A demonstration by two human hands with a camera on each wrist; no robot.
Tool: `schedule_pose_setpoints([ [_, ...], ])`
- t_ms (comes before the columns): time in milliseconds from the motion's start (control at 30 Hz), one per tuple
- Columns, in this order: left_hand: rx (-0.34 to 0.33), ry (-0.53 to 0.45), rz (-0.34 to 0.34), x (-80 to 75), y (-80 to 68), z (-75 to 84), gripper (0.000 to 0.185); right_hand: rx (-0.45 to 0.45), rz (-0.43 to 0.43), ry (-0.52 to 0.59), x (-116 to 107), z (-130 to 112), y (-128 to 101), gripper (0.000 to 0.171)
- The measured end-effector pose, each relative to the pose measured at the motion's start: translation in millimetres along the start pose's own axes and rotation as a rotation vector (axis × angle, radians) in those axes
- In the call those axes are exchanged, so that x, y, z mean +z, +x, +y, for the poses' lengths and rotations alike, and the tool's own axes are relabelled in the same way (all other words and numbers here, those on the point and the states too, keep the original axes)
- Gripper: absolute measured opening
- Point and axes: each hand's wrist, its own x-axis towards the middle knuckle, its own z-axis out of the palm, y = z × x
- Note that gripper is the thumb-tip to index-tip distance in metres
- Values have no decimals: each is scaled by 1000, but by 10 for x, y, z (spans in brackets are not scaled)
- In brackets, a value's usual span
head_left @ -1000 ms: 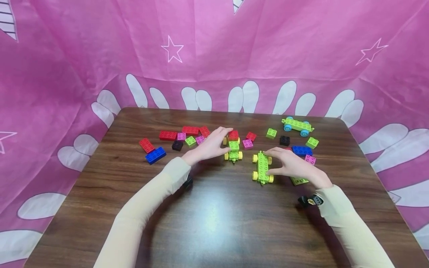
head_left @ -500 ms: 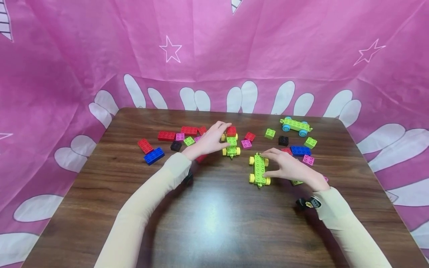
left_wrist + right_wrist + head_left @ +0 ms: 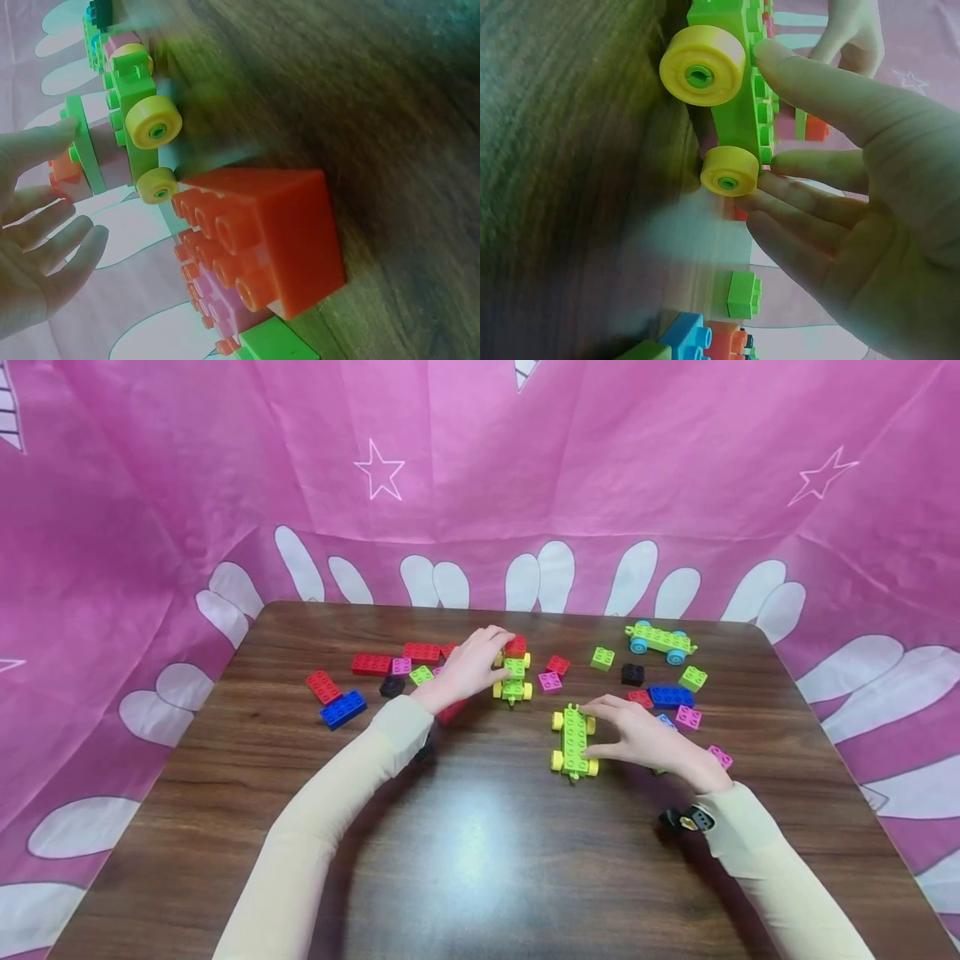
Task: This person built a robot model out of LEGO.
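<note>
A small green car (image 3: 513, 678) with yellow wheels and a red brick (image 3: 516, 647) on top stands at mid-table. My left hand (image 3: 501, 657) grips it, one finger over the red brick and the thumb at its side. In the left wrist view the thumb touches the car (image 3: 139, 124), with a loose red brick (image 3: 270, 240) in front. A long green wheeled chassis (image 3: 573, 742) lies nearer to me. My right hand (image 3: 596, 728) pinches it lengthwise, thumb (image 3: 832, 97) at one end and fingers (image 3: 802, 217) by a yellow wheel (image 3: 727, 178).
Loose bricks lie scattered on the brown table (image 3: 465, 860): red (image 3: 372, 664) and blue (image 3: 343, 708) to the left, black (image 3: 633, 674), blue (image 3: 672, 696) and pink (image 3: 688, 717) to the right. A green chassis with blue wheels (image 3: 662, 642) sits far right. Pink cloth surrounds the table.
My left hand has pushed the small car a little farther from me. My right hand has slid the long chassis slightly left.
</note>
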Motion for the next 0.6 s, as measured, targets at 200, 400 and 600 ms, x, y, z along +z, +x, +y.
schedule_pose_setpoints([
  [200, -3, 18, 6, -10, 33, -21, 63, -9, -7, 15, 44, -62, 13, 65],
  [400, -4, 35, 4, -14, 47, -24, 62, -39, -10, 24, 98, -128, 68, 64],
  [600, -9, 43, 6, 1, 66, -28, 61, -60, -10, 25, 137, -169, 108, 64],
])
